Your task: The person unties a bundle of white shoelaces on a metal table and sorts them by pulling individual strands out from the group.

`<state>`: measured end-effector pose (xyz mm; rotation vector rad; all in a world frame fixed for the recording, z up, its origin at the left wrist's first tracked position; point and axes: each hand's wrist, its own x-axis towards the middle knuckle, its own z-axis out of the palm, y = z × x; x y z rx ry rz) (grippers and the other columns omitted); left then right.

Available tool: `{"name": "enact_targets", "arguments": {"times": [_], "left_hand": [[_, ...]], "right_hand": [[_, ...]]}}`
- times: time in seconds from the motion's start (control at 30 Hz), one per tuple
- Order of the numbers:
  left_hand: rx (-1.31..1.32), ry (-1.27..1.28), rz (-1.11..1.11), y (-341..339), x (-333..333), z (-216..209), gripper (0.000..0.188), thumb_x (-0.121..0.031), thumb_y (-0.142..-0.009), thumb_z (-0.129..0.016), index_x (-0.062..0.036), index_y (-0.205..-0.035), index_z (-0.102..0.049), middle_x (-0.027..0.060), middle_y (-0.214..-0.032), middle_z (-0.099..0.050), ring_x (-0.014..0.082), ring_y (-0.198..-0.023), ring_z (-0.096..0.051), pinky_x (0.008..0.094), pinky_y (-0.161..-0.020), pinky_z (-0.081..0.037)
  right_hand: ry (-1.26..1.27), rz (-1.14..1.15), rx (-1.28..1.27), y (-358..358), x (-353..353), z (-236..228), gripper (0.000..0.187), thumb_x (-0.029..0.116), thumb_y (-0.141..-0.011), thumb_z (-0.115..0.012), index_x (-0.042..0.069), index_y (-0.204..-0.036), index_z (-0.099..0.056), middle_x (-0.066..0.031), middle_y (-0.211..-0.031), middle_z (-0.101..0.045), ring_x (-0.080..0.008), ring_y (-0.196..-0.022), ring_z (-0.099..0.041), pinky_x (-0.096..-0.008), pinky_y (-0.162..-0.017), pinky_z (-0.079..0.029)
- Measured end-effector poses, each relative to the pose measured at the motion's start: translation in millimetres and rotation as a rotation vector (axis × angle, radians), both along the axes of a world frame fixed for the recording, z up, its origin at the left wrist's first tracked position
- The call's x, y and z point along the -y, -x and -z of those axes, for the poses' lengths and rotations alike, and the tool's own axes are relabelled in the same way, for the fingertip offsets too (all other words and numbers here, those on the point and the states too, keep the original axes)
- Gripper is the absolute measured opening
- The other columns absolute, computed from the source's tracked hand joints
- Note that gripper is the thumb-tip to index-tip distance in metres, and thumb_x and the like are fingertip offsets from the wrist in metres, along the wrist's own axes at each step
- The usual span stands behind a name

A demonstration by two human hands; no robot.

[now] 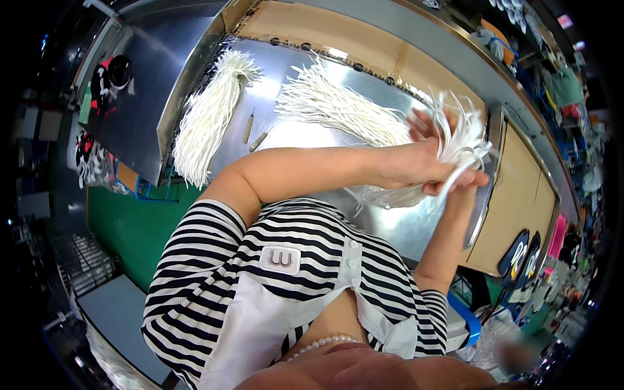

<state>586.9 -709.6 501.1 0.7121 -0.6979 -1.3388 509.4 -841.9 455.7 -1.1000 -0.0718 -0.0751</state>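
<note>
My left hand (426,159) reaches across to the right side of the metal tray table (279,71), its fingers closed around a bundle of white laces (465,140). Close beside it, my right hand (473,179) also grips the bundle, near its lower side. Loose ends fan up and out above both hands. A long pile of white laces (344,107) lies behind my left forearm, partly hidden by it. Further left rests another white lace bundle (211,120), gathered at its far end. Between these lie two small wooden-handled tools (248,129), thin like awls.
A metal rim (188,78) borders the table at left, with cardboard (338,29) along the back. At right is a cardboard-covered surface (513,195) with dark sole-shaped pieces (515,252). Dark items (110,78) lie on the left metal surface. The floor (123,224) is green.
</note>
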Motion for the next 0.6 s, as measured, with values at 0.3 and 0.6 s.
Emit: {"name": "enact_targets", "arguments": {"times": [0.3, 0.6], "left_hand": [[-0.485, 0.039, -0.445, -106, -38, 45, 0.024, -0.015, -0.089, -0.059, -0.0022, -0.109, -0.056, 0.0000, -0.071, -0.054, 0.0092, -0.058, -0.049, 0.0293, -0.069, -0.045], [-0.686, 0.006, -0.664, -178, -71, 165, 0.013, -0.020, -0.095, -0.053, -0.0076, -0.090, -0.050, 0.0013, -0.071, -0.051, 0.0154, -0.065, -0.049, 0.0347, -0.075, -0.044]], "right_hand": [[0.165, -0.457, -0.589, 25, -26, 42, 0.053, 0.017, -0.069, -0.077, -0.001, -0.113, -0.053, -0.0097, -0.073, -0.063, -0.0161, -0.066, -0.063, -0.0245, -0.053, -0.048], [1.010, -0.440, -0.688, -30, 68, 18, 0.019, 0.012, -0.080, -0.064, 0.001, -0.094, -0.059, -0.0053, -0.067, -0.063, -0.0122, -0.060, -0.062, -0.0267, -0.052, -0.048]]}}
